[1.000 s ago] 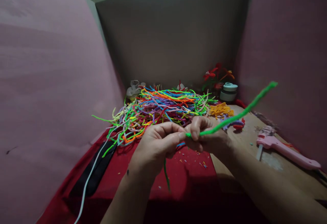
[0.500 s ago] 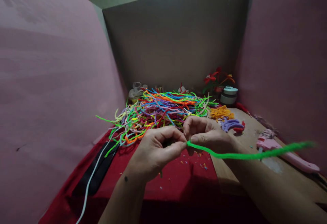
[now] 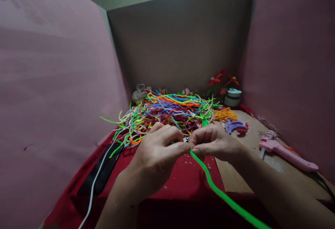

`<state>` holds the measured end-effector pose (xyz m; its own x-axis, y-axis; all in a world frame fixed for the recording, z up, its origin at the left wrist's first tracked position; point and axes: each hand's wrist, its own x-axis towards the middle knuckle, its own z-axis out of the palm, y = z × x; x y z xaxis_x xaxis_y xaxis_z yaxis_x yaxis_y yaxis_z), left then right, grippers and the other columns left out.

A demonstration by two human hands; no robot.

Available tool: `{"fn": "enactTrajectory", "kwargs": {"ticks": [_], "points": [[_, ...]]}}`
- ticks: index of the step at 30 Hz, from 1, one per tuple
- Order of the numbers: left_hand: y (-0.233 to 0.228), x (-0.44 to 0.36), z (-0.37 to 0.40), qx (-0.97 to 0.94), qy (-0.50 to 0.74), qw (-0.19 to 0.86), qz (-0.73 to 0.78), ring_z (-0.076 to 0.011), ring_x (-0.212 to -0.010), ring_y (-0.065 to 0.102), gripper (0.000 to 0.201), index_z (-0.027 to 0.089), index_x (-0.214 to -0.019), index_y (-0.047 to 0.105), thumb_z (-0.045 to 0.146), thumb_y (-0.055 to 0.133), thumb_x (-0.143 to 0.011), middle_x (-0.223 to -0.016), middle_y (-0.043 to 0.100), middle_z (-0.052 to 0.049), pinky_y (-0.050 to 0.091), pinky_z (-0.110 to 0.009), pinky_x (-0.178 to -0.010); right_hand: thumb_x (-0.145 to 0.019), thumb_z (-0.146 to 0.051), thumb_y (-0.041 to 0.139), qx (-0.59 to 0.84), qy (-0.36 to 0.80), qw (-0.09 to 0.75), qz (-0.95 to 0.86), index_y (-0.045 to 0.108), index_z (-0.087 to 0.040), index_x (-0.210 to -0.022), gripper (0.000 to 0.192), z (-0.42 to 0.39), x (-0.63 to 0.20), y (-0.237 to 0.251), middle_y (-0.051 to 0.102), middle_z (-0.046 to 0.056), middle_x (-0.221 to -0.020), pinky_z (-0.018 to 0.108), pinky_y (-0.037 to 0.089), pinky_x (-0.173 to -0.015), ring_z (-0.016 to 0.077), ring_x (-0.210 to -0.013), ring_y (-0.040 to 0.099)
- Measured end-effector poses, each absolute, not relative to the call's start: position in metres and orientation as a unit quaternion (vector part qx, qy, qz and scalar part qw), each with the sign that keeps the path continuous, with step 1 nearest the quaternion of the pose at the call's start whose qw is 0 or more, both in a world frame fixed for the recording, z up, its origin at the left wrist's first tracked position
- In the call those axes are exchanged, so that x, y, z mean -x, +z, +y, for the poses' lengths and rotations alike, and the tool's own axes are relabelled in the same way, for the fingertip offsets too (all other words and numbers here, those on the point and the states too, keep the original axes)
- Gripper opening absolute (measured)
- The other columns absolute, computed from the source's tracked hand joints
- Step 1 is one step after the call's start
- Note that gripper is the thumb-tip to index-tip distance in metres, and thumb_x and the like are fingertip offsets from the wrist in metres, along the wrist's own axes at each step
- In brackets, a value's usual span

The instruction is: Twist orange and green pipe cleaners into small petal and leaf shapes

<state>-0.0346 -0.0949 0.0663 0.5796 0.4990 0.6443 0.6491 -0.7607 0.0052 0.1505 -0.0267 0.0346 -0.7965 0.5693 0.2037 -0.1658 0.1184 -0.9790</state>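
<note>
A bright green pipe cleaner (image 3: 213, 186) runs from my fingertips down toward the lower right edge of the view. My left hand (image 3: 159, 149) pinches its near end between thumb and forefinger. Right beside it, my right hand (image 3: 216, 141) is also closed in a pinch on the green pipe cleaner, thumb and forefinger meeting the left fingertips. A small shiny metal piece (image 3: 185, 139) shows between the two hands; what it belongs to is hidden. The exact point of contact is covered by the fingers.
Behind my hands lies a heap of coloured pipe cleaners (image 3: 167, 108). To the right, a wooden board (image 3: 235, 176) bears orange pieces (image 3: 226, 114), purple pieces (image 3: 234, 127) and a pink glue gun (image 3: 288, 154). A white cable (image 3: 92, 187) crosses a black object (image 3: 104, 173) on the red cloth (image 3: 167, 187).
The green pipe cleaner's long end has swung from pointing right to hanging down toward the lower right. My right fingers have closed in, and the small metal piece has come into view.
</note>
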Motion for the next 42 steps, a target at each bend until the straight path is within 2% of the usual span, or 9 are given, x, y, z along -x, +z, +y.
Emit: {"fn": "enactTrajectory", "kwargs": {"ticks": [4, 8, 12, 16, 19, 23, 27, 31, 42], "points": [[0.066, 0.035, -0.097, 0.877, -0.307, 0.154, -0.335, -0.0124, -0.068, 0.045, 0.014, 0.019, -0.084, 0.064, 0.015, 0.051, -0.085, -0.075, 0.058, -0.003, 0.034, -0.029, -0.068, -0.069, -0.024, 0.068, 0.171, 0.625, 0.305, -0.698, 0.062, -0.012, -0.067, 0.014, -0.029, -0.150, 0.035, 0.047, -0.005, -0.049, 0.018, 0.026, -0.041, 0.0037, -0.043, 0.034], [0.063, 0.035, -0.099, 0.872, -0.290, 0.139, -0.368, -0.0128, -0.071, 0.046, 0.015, 0.017, -0.082, 0.062, 0.016, 0.048, -0.087, -0.076, 0.057, -0.003, 0.034, -0.029, -0.068, -0.072, -0.020, 0.062, 0.207, 0.516, 0.324, -0.765, 0.060, -0.013, -0.064, 0.011, -0.040, -0.149, 0.043, 0.044, -0.005, -0.050, 0.019, 0.024, -0.042, 0.0044, -0.046, 0.031], [0.062, 0.032, -0.102, 0.855, -0.253, 0.113, -0.437, -0.0142, -0.073, 0.046, 0.018, 0.016, -0.080, 0.059, 0.016, 0.044, -0.088, -0.078, 0.054, -0.004, 0.036, -0.028, -0.066, -0.073, -0.011, 0.053, 0.252, 0.294, 0.347, -0.854, 0.058, -0.014, -0.063, 0.011, -0.052, -0.146, 0.042, 0.043, -0.005, -0.051, 0.020, 0.025, -0.045, 0.0052, -0.047, 0.033], [0.062, 0.031, -0.102, 0.839, -0.211, 0.042, -0.500, -0.0147, -0.073, 0.049, 0.013, 0.017, -0.078, 0.057, 0.022, 0.047, -0.086, -0.080, 0.054, -0.003, 0.037, -0.027, -0.062, -0.079, -0.014, 0.047, 0.266, 0.017, 0.371, -0.890, 0.056, -0.015, -0.065, 0.016, -0.058, -0.141, 0.031, 0.052, 0.000, -0.057, 0.025, 0.025, -0.051, 0.0092, -0.053, 0.042], [0.059, 0.030, -0.101, 0.820, -0.223, 0.017, -0.527, -0.0141, -0.071, 0.050, 0.012, 0.018, -0.077, 0.057, 0.023, 0.050, -0.084, -0.077, 0.055, -0.002, 0.038, -0.027, -0.063, -0.084, -0.015, 0.042, 0.257, -0.041, 0.370, -0.892, 0.056, -0.015, -0.071, 0.019, -0.058, -0.140, 0.023, 0.057, 0.003, -0.063, 0.027, 0.028, -0.054, 0.0118, -0.058, 0.048], [0.051, 0.025, -0.102, 0.810, -0.263, 0.042, -0.523, -0.0140, -0.073, 0.053, 0.008, 0.018, -0.080, 0.057, 0.020, 0.050, -0.083, -0.081, 0.057, -0.002, 0.040, -0.027, -0.065, -0.085, -0.016, 0.043, 0.257, -0.021, 0.410, -0.875, 0.057, -0.016, -0.073, 0.019, -0.060, -0.139, 0.019, 0.060, 0.004, -0.065, 0.027, 0.033, -0.057, 0.0129, -0.060, 0.052], [0.045, 0.019, -0.104, 0.796, -0.305, 0.127, -0.507, -0.0124, -0.067, 0.053, 0.012, 0.018, -0.077, 0.056, 0.018, 0.047, -0.085, -0.076, 0.056, -0.002, 0.038, -0.024, -0.059, -0.085, -0.016, 0.044, 0.285, 0.028, 0.437, -0.853, 0.056, -0.015, -0.073, 0.018, -0.065, -0.138, 0.021, 0.059, 0.004, -0.065, 0.027, 0.034, -0.058, 0.0130, -0.061, 0.052], [0.042, 0.018, -0.103, 0.788, -0.356, 0.210, -0.457, -0.0104, -0.065, 0.055, 0.014, 0.018, -0.076, 0.059, 0.016, 0.048, -0.085, -0.076, 0.059, -0.002, 0.039, -0.021, -0.058, -0.084, -0.018, 0.048, 0.302, 0.208, 0.454, -0.812, 0.056, -0.017, -0.072, 0.015, -0.067, -0.138, 0.026, 0.056, 0.000, -0.061, 0.023, 0.034, -0.052, 0.0093, -0.055, 0.047], [0.041, 0.019, -0.102, 0.808, -0.457, 0.070, -0.365, -0.0096, -0.084, 0.063, 0.013, 0.019, -0.082, 0.060, 0.007, 0.055, -0.080, -0.093, 0.066, -0.004, 0.050, -0.017, -0.071, -0.078, -0.028, 0.060, 0.291, 0.507, 0.488, -0.648, 0.061, -0.016, -0.074, 0.013, -0.062, -0.136, 0.025, 0.055, -0.002, -0.063, 0.022, 0.034, -0.050, 0.0077, -0.054, 0.044]]}}
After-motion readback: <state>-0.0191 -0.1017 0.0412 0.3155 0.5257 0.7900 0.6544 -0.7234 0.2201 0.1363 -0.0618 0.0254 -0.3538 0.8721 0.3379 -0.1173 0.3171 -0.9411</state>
